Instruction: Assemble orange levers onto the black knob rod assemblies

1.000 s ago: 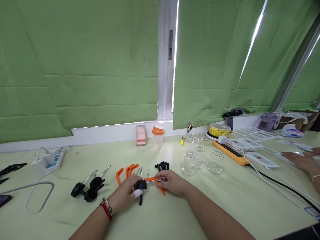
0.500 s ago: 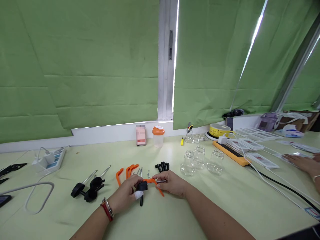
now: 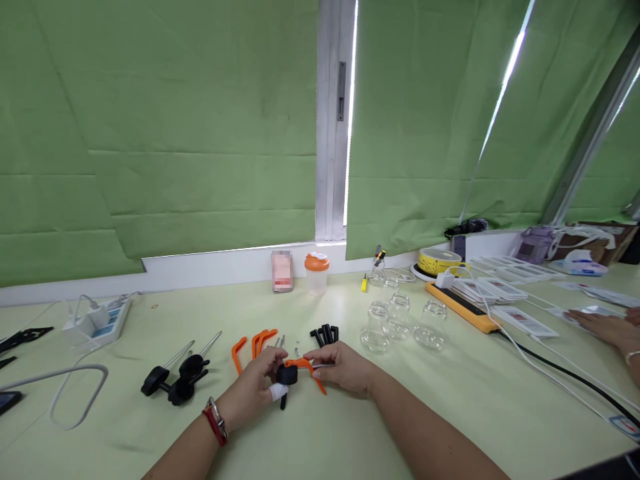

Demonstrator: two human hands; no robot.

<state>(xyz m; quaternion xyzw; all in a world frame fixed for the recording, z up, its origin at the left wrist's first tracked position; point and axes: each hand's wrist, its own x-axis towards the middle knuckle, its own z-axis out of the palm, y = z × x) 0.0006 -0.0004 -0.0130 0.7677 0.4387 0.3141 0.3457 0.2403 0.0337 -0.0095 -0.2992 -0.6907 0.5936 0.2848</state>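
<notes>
My left hand [image 3: 256,381], a white wrap on its thumb, is closed on a round black cap-like part [image 3: 287,375]. A black stem [image 3: 283,402] shows below that part. My right hand [image 3: 344,368] pinches a thin metal rod [image 3: 323,366], which runs toward the black part. A curved orange handle-like piece [image 3: 320,385] lies between my hands, touching the top of the black part and passing by my right fingertips. How these pieces join is too small to tell. Loose orange pieces [image 3: 263,340] and several black handle-like pieces [image 3: 327,333] lie just beyond my hands.
Black parts with metal rods [image 3: 184,385] lie at left. Several clear glass jars [image 3: 376,330] stand at right, before an orange power strip [image 3: 463,308]. An orange-lidded cup [image 3: 317,275] stands at the back. Another person's hand [image 3: 595,323] rests at far right.
The round black part has shifted slightly right and now shows more of its side. The orange piece has moved a little left with its lower end. Both hands keep their hold.
</notes>
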